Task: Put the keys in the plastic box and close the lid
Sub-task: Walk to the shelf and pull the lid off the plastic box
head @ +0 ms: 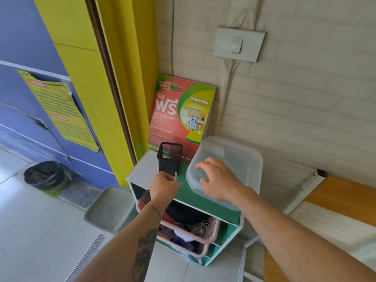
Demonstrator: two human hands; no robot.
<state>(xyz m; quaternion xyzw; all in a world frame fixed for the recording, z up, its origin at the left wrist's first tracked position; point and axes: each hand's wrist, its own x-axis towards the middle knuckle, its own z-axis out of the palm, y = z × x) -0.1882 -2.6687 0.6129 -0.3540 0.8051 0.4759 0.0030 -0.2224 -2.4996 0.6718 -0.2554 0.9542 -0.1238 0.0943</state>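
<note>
A clear plastic box (240,157) with its lid on stands on top of a small white and green shelf unit (142,169), against the wall. My right hand (217,178) rests on the lid's near left corner, fingers spread. My left hand (163,185) is closed around a small silvery key (175,175), whose tip sticks up between the fingers, just left of the box and in front of a black mesh pen holder (169,159).
A red and green laundry poster (179,112) leans on the wall behind the holder. Pink baskets (211,226) with clutter fill the shelves below. A grey tray (107,208) and a lined bin (45,178) stand on the floor to the left. A wooden bench (345,198) is right.
</note>
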